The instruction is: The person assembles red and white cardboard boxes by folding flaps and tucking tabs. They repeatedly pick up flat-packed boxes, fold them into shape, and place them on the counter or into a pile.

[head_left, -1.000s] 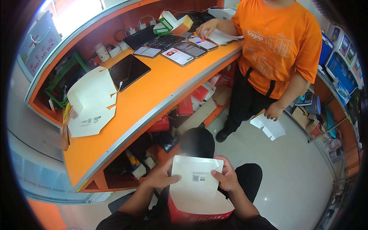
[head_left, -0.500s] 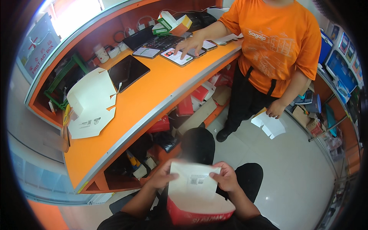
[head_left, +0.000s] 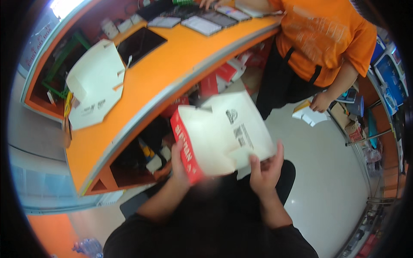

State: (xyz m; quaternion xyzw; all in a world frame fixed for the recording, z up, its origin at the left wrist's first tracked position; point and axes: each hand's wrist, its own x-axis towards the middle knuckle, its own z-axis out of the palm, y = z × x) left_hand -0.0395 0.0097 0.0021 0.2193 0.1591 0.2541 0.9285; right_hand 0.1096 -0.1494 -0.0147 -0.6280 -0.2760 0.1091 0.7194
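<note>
Above my lap I hold a red and white cardboard box [head_left: 208,146], tilted, with its white inside facing up. Its lid [head_left: 234,116] is folded back toward the far right and bears dark printed marks. My left hand [head_left: 180,165] is closed on the red side wall, fingers mostly hidden beneath it. At the lid's near right corner my right hand [head_left: 266,172] grips the edge, thumb on top and some fingers behind. A small white flap hangs down beside the right thumb.
An orange counter [head_left: 150,81] curves along the left, bearing an unfolded white carton [head_left: 99,86], a black tablet [head_left: 142,45] and several phones [head_left: 201,25]. Across from me stands a person in an orange shirt [head_left: 322,38], a white card piece [head_left: 310,116] by one hand. Red boxes fill the shelf below.
The box has come up and away from my lap and turned, so its lid now leans to the far right. My left hand has shifted from the lid to the red side.
</note>
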